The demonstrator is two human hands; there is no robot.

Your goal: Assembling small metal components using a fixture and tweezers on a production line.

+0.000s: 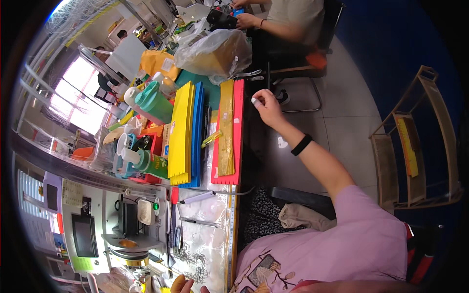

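My right hand (268,108) is raised off the table edge, thumb and fingers pinched together. A small white bit shows at a fingertip; I cannot make out whether it is held or wrapped on. Nearest to it lies a long red notched board (238,122), with an amber strip (226,146) on top and a small yellow-green strip (211,138) beside it. Further left are stacked yellow notched boards (180,136) and blue ones (197,136). Of my left hand (184,285), only some fingertips show at the lower edge; what they hold is hidden.
Bottles (154,101) and a red bin (155,146) crowd behind the boards. A bulging plastic bag (215,53) lies beyond, near another person's hand (248,21). A pen (199,222), a ruler (230,239) and small wire pieces (193,259) lie nearer. A wooden rack (415,146) stands right.
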